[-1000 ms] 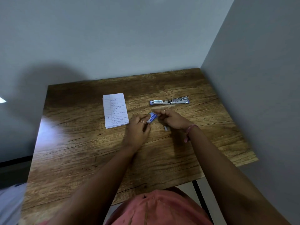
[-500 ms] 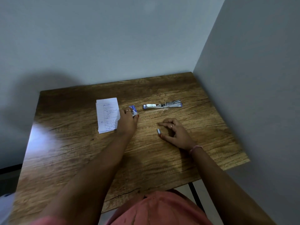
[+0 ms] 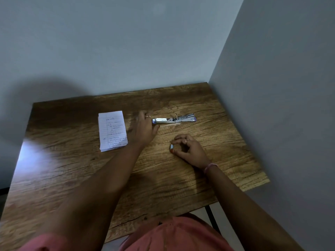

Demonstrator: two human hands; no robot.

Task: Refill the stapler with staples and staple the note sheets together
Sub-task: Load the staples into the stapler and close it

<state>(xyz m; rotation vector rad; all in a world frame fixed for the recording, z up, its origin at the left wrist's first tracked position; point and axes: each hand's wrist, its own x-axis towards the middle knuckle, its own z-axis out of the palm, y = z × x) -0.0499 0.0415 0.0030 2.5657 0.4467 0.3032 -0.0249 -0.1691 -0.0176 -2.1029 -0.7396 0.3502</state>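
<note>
The fingers point(image 3: 178, 137) of the right hand point(image 3: 188, 149) curl narrowly over a small silvery strip of staples point(image 3: 171, 146) just right of the frame's centre, thumb and fingertips pinching it low on the brown wood-grain tabletop point(image 3: 163, 178). The left hand point(image 3: 145, 131) reaches up the middle of the frame, blurred, its fingers at the near end of the long chrome stapler with purple trim point(image 3: 174, 119); whether they are loose or closing on something I cannot tell, and any staple box it might carry is hidden. The stapler lies opened flat in the upper centre, its loading channel facing up. The stack of white lined note sheets with handwriting point(image 3: 112, 130) rests left of centre, just beside the left forearm and apart from the stapler.

The step in hand appears to be loading the strip. To do it well, the left hand would best steady the stapler's near end so the body cannot skid on the smooth wood. The right hand should carry the strip with a light pinch along its sides, since such strips snap easily, and keep the legs pointing down. Set it into the channel level, slide it fully forward, then close the top until it clicks. The sheets need squaring afterwards.
</note>
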